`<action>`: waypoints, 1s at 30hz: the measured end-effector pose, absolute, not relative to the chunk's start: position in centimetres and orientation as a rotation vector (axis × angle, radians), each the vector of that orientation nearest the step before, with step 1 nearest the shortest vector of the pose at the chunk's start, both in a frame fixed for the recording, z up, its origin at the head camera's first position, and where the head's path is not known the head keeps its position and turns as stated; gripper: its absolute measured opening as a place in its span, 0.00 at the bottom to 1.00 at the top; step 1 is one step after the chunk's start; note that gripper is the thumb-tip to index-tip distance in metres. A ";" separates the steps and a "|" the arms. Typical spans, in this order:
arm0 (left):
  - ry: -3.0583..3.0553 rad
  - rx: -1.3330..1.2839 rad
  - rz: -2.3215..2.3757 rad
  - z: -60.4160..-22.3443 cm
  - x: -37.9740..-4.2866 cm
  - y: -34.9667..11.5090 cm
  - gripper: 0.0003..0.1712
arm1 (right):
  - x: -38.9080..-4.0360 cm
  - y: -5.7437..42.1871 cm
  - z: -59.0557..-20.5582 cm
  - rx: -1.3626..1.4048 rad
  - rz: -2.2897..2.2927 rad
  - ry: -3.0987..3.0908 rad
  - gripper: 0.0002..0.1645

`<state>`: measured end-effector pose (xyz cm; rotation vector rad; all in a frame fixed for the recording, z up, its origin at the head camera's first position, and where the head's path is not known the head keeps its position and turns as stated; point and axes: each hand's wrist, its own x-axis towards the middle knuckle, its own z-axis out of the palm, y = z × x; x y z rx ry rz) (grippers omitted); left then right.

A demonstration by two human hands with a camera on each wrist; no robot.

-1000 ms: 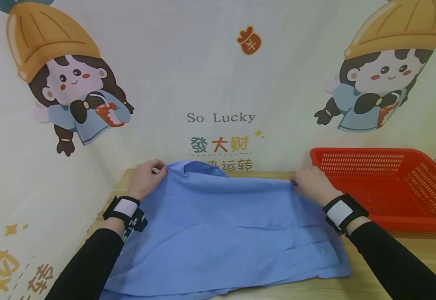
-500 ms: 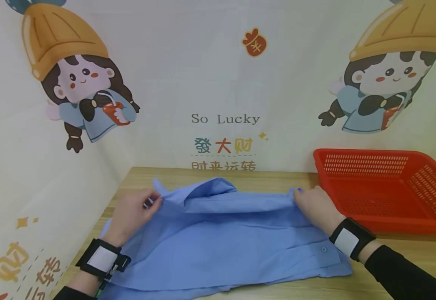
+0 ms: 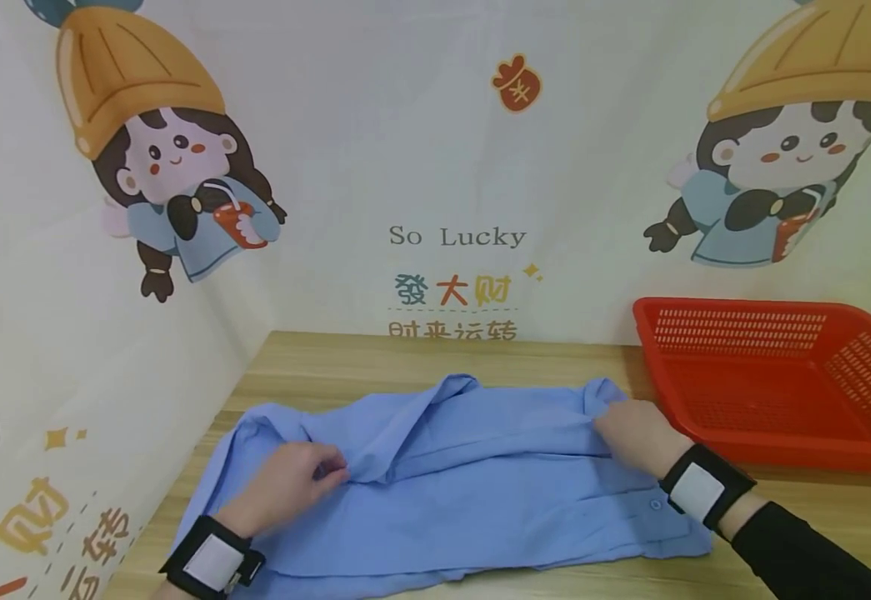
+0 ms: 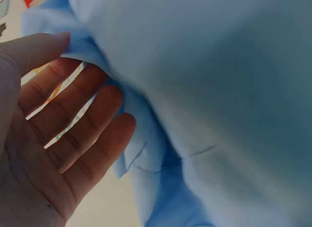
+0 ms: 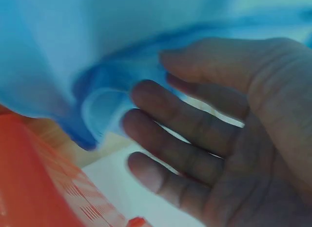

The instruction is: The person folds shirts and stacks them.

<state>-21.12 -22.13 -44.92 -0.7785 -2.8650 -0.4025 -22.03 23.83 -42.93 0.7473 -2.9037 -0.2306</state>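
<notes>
A light blue buttoned shirt (image 3: 465,525) lies across the wooden table, its far part folded over toward the person. On its right part a small button (image 3: 656,504) shows. My left hand (image 3: 296,479) pinches the folded edge left of the middle; in the left wrist view the thumb (image 4: 51,44) presses the cloth against the index finger while the other fingers stay spread. At the right end, my right hand (image 3: 641,433) pinches the same fold near a rolled corner (image 5: 105,107) of cloth. Its remaining fingers (image 5: 161,124) extend loosely below the fabric.
A red plastic basket (image 3: 780,454) with perforated walls stands at the right, close beyond my right hand. Behind the table (image 3: 345,358) hangs a pale printed sheet (image 3: 375,150) with cartoon figures; it also borders the left side.
Both hands have lowered the raised far edge of the shirt and brought it toward the person. The left hand travelled farther, down and slightly right; the camera view shifted a little.
</notes>
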 end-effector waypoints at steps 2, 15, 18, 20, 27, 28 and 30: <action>-2.838 -0.737 -0.420 -44.1 -21.5 -22.6 0.04 | -22.5 23.6 -41.9 0.720 -0.139 -2.942 0.03; -2.987 -0.611 -0.323 -46.3 -25.1 -27.7 0.38 | -24.9 23.4 -44.5 0.844 0.063 -3.080 0.14; -2.931 -0.628 -0.322 -47.1 -26.3 -27.7 0.33 | -25.1 23.4 -44.9 0.831 0.098 -3.061 0.09; -2.936 -0.638 -0.342 -47.3 -27.3 -27.4 0.27 | -25.2 23.6 -45.0 0.817 0.098 -3.040 0.06; -2.974 -0.476 -0.464 -47.8 -31.4 -26.0 0.10 | -25.0 24.0 -44.4 0.593 0.037 -2.975 0.04; -2.966 -0.446 -0.479 -47.7 -32.0 -25.8 0.10 | -25.1 24.0 -44.1 0.544 0.041 -2.967 0.05; -2.932 -0.393 -0.505 -47.5 -33.1 -25.3 0.11 | -25.3 23.9 -43.5 0.465 0.048 -2.927 0.06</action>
